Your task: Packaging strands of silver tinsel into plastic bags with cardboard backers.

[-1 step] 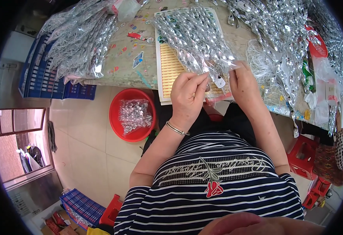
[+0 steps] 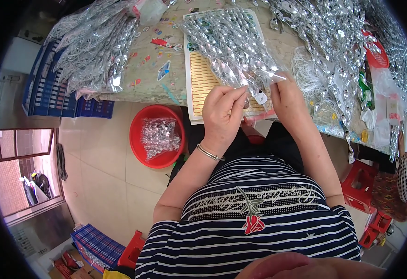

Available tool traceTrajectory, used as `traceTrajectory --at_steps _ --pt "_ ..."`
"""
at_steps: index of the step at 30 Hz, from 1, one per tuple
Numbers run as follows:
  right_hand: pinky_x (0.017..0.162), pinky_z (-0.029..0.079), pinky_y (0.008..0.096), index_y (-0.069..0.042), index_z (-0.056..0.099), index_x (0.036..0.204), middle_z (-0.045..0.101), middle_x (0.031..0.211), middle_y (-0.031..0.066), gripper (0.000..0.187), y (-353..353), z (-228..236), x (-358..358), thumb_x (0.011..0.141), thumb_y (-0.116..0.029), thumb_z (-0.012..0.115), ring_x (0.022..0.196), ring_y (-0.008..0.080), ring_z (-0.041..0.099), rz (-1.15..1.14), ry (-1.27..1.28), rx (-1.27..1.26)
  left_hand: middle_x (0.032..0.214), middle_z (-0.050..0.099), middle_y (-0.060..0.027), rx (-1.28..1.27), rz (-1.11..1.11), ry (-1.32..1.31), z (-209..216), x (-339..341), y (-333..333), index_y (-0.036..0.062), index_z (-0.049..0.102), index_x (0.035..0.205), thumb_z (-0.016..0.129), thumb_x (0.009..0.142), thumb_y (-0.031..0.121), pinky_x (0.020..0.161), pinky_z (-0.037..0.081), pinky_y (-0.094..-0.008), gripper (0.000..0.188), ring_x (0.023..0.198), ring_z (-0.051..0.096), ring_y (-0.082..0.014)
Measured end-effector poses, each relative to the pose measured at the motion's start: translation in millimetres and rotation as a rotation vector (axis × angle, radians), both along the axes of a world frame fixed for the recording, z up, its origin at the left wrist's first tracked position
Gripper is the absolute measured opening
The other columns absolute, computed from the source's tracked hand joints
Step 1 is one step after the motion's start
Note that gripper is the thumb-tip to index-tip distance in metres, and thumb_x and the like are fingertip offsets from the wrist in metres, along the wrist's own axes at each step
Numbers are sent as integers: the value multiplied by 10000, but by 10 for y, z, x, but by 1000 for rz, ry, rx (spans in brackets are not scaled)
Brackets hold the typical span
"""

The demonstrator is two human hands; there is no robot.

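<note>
A clear plastic bag full of twisted silver strands lies over a yellow-patterned board at the table's near edge. My left hand pinches the near left side of the bag's mouth between thumb and fingers. At the opposite corner of the mouth, my right hand is closed on the plastic, its fingertips partly hidden behind the film. Between the hands a small white tag hangs out with the ends of the strands.
Filled bags are heaped on a blue basket at left. Loose silver strands and white threads cover the table's right side. On the floor stands a red basin holding a bag; a red stool is at right.
My right hand has shifted very slightly at the bag's corner, and the plastic there has moved a little. The left hand stays where it was.
</note>
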State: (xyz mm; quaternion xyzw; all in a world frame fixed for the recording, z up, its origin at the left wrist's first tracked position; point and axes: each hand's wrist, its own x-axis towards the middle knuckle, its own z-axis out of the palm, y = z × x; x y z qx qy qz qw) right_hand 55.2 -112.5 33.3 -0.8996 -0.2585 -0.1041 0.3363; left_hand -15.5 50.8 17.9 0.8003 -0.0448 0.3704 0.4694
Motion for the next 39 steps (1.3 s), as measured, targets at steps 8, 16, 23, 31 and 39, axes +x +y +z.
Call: traceTrajectory --at_steps 8,16,23,31,39 --pt "803 482 466 6 581 994 580 1041 225 166 366 -74 317 840 -51 564 967 417 572 66 5 -113 857 613 -78 -16 -7 119 21 -106 28 16 713 976 702 820 11 703 472 -279 156 787 590 -177" --pt "832 471 459 5 624 988 595 1089 193 153 237 27 80 852 -63 609 972 403 567 142 -334 27 834 592 -71 51 29 50 -48 -122 143 35 716 973 717 796 8 631 467 -287 179 717 578 -187" --pt "689 482 426 -2 589 864 593 890 148 50 17 56 -406 825 -28 605 830 333 593 434 115 -131 827 595 -69 -12 22 101 -7 -168 140 43 720 978 703 816 15 653 467 -277 166 747 581 -181" --pt "762 506 410 53 572 936 589 986 206 178 395 -204 -116 769 -8 583 838 350 591 337 -93 -31 842 595 -70 33 23 126 -67 -266 214 26 715 966 699 822 15 703 461 -282 145 771 575 -186" --pt "731 505 437 6 590 978 602 924 173 173 435 -191 -237 809 -32 590 857 382 599 485 5 -37 854 599 -68 -3 25 177 -53 -289 255 22 716 985 703 825 14 745 460 -273 161 799 571 -173"
